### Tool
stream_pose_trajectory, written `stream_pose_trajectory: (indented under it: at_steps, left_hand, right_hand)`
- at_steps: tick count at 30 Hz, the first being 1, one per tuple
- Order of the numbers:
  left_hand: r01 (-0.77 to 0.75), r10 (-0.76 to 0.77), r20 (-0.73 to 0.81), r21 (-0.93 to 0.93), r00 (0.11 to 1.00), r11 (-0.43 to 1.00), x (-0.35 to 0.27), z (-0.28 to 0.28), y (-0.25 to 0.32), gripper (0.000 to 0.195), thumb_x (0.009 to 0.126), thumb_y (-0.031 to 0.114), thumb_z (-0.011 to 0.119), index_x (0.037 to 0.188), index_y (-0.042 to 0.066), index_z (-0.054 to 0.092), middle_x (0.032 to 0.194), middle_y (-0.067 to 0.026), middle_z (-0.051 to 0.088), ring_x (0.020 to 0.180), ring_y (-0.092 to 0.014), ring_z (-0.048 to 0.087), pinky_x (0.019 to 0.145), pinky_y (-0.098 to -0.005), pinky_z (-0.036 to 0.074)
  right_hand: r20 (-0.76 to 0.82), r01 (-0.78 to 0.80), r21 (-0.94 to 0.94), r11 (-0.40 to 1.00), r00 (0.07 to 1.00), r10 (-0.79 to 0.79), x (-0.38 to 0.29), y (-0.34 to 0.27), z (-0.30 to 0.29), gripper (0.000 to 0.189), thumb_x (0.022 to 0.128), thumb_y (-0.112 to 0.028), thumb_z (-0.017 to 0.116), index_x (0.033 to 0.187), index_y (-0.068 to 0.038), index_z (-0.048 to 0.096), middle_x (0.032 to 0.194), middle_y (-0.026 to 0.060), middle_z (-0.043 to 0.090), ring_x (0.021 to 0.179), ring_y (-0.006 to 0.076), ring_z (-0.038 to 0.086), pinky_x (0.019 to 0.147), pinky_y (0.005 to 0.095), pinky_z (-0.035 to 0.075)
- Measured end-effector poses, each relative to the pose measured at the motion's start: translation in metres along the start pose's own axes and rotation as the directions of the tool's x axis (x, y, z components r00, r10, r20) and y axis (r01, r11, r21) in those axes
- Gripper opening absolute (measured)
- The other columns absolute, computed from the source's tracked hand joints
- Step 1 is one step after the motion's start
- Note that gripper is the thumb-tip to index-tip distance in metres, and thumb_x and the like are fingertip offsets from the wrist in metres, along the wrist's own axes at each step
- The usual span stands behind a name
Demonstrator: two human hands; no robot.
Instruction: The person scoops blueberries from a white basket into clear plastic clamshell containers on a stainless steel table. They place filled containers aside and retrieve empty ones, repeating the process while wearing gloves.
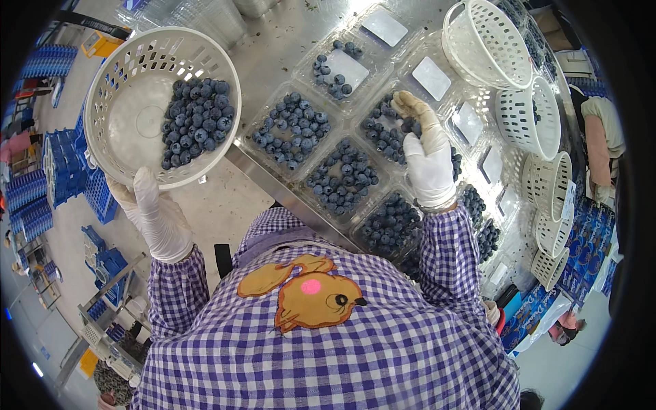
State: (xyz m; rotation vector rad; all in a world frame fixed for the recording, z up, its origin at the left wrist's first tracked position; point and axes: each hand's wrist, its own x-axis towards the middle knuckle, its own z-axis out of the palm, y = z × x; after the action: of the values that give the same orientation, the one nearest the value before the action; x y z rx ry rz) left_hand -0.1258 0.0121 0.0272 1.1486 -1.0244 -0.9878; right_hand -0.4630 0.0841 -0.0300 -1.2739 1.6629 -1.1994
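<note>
My left hand, in a white glove, grips the near rim of a round white plastic colander. Blueberries are heaped against the colander's right side. My gloved right hand is over a clear plastic clamshell container partly filled with blueberries, with a few berries between thumb and fingers. Around it on the steel table stand more open clamshells: one with a ring of berries, one nearer me with berries, and one at the back with a few berries over a white pad.
Several white plastic baskets line the table's right side. White pads lie in other clamshells. Stacked clear containers stand at the back left. The steel table edge runs diagonally before me. Blue crates stand beyond it at left.
</note>
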Motion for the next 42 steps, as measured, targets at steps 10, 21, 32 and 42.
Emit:
stream_pose_trajectory:
  at_steps: [10, 21, 32, 42]
  left_hand:
    - [-0.037, 0.035, -0.042, -0.033, 0.999, 0.999, -0.007, -0.009, -0.002, 0.073, 0.091, 0.005, 0.065, 0.153, 0.007, 0.027, 0.144, -0.0104, 0.046, 0.124, -0.019, 0.052, 0.108, -0.0341, 0.041]
    - [0.005, -0.012, -0.043, -0.157, 0.999, 0.988, -0.008, 0.007, 0.012, 0.106, 0.07, 0.003, 0.084, 0.155, 0.011, 0.021, 0.152, -0.0092, 0.036, 0.139, -0.025, 0.039, 0.117, -0.043, 0.035]
    - [-0.442, 0.401, 0.196, 0.273, 0.895, 0.854, -0.005, 0.024, 0.005, 0.132, 0.054, 0.005, 0.09, 0.156, 0.007, 0.006, 0.147, -0.0176, 0.03, 0.136, -0.031, 0.038, 0.11, -0.0445, 0.043]
    - [-0.264, 0.271, -0.047, 0.118, 0.961, 0.957, -0.001, 0.015, 0.003, 0.121, 0.062, 0.003, 0.089, 0.156, 0.009, 0.013, 0.153, -0.0131, 0.028, 0.142, -0.027, 0.033, 0.117, -0.0443, 0.033]
  right_hand:
    - [-0.252, 0.114, -0.202, 0.973, 0.954, -0.164, 0.01, 0.002, -0.057, 0.05, 0.098, -0.006, 0.053, 0.147, -0.003, 0.043, 0.144, 0.0175, 0.052, 0.132, 0.0278, 0.051, 0.109, 0.04, 0.045]
    - [-0.554, -0.152, -0.691, 0.707, 0.74, -0.382, 0.063, -0.006, -0.156, 0.042, 0.102, -0.028, 0.047, 0.135, -0.002, 0.055, 0.137, 0.0153, 0.059, 0.129, 0.0264, 0.053, 0.112, 0.039, 0.038]
    - [0.149, -0.198, 0.974, 0.11, 0.926, 0.348, 0.062, -0.103, 0.203, 0.048, 0.106, -0.032, 0.034, 0.141, -0.002, 0.046, 0.138, 0.0123, 0.054, 0.125, 0.0236, 0.053, 0.11, 0.0384, 0.042]
    - [0.282, -0.287, 0.956, -0.066, 0.824, 0.492, 0.079, -0.086, 0.214, 0.04, 0.103, -0.033, 0.041, 0.129, -0.008, 0.059, 0.115, 0.0086, 0.066, 0.101, 0.022, 0.063, 0.095, 0.0396, 0.052]
